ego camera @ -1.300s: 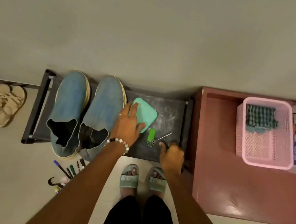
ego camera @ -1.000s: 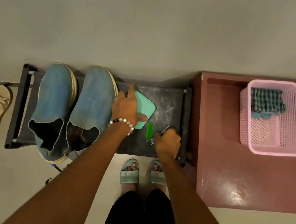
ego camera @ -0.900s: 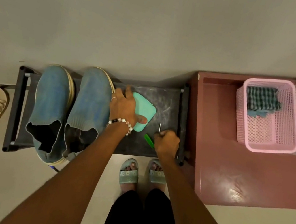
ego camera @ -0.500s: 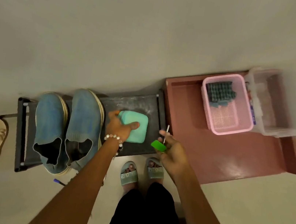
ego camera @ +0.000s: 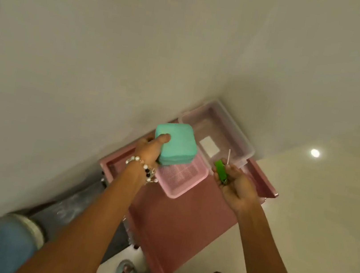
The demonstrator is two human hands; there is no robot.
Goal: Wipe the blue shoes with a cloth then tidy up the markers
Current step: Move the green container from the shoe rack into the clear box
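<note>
A teal folded pad (ego camera: 176, 145), judged to be the wiping cloth though it may be a soft pouch, is held by the left hand (ego camera: 150, 149) above the pink basket (ego camera: 179, 179). The thumb is laid across its top face near the left edge; the fingers are curled beneath it and are mostly hidden. The right hand (ego camera: 236, 185) is cupped palm-up, with a green key tag (ego camera: 220, 171) lying in the curled fingers and a thin metal key (ego camera: 228, 155) standing up from the grip. Both hands hang over the pink table (ego camera: 175, 226), beside a clear plastic tub (ego camera: 218, 130) set against the wall.

The blue shoes (ego camera: 10, 244) are seen at lower left on the dark rack (ego camera: 79, 208), well apart from both hands and blurred. No markers are visible in this view.

Handling, as judged: the pad appears light, soft and compressible, its edges rounded and stacked in layers. It would probably sag or unfold if taken by one corner, so a flat grip across the whole stack, thumb above and fingers below, is suited. The fabric is unlikely to slip. The shoes look like soft knit uppers on stiffer pale soles; the upper would be expected to give under wiping pressure, so each shoe is better steadied at the heel or the sole edge.
</note>
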